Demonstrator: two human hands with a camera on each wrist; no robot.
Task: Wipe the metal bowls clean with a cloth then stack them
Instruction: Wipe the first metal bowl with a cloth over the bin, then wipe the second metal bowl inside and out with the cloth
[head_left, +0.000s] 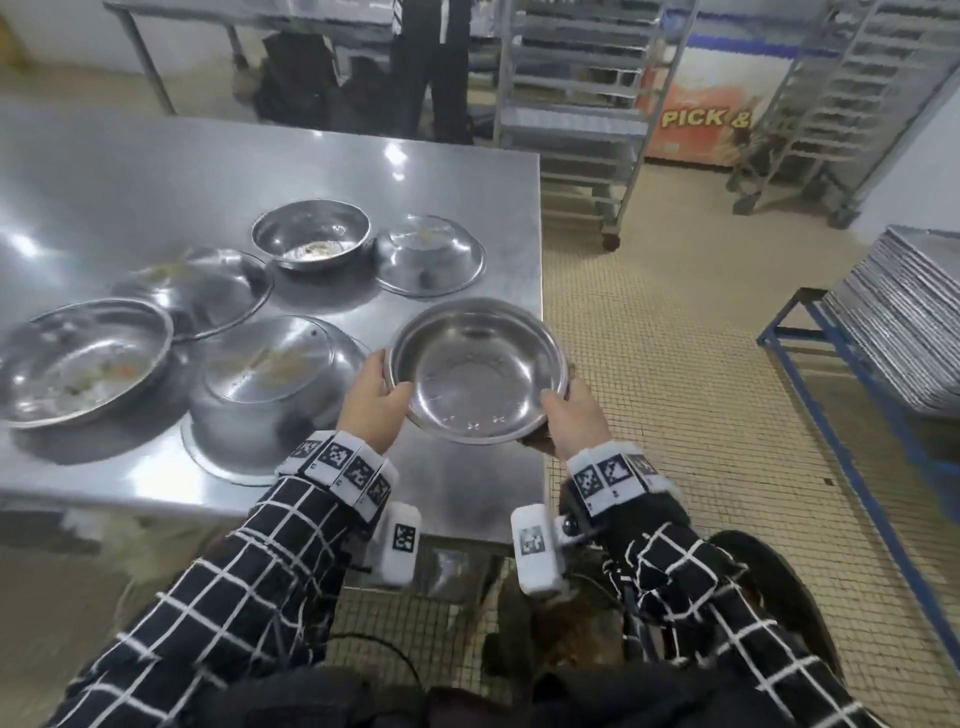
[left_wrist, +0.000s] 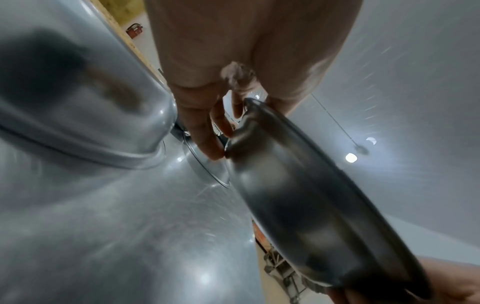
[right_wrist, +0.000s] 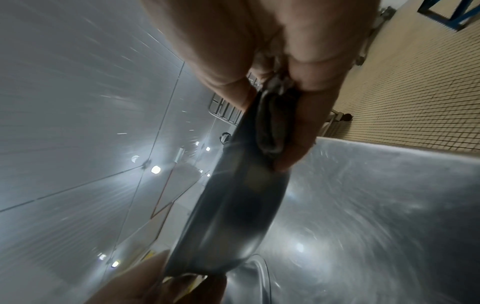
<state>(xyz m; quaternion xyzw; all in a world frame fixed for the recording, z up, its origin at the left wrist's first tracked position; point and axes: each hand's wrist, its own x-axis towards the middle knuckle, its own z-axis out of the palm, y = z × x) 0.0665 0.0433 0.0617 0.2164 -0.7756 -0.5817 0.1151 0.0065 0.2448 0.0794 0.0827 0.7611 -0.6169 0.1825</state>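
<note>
I hold a clean-looking metal bowl (head_left: 478, 371) upright, just above the near right corner of the steel table (head_left: 156, 171). My left hand (head_left: 387, 384) grips its left rim, thumb inside and fingers beneath (left_wrist: 215, 131). On the opposite rim my right hand (head_left: 563, 402) pinches the bowl (right_wrist: 233, 216) together with a dark cloth (right_wrist: 270, 127) bunched under its fingers. Two upright bowls hold food residue: a large one (head_left: 78, 358) at the left and a smaller one (head_left: 311, 239) farther back. Three bowls lie upside down (head_left: 275, 384), (head_left: 202, 291), (head_left: 428, 254).
The nearest upside-down bowl (left_wrist: 78, 107) sits just left of my left hand. Tall metal tray racks (head_left: 571, 104) stand beyond the table. A stack of trays on a blue frame (head_left: 893, 322) is to the right. A person (head_left: 431, 67) stands at the back.
</note>
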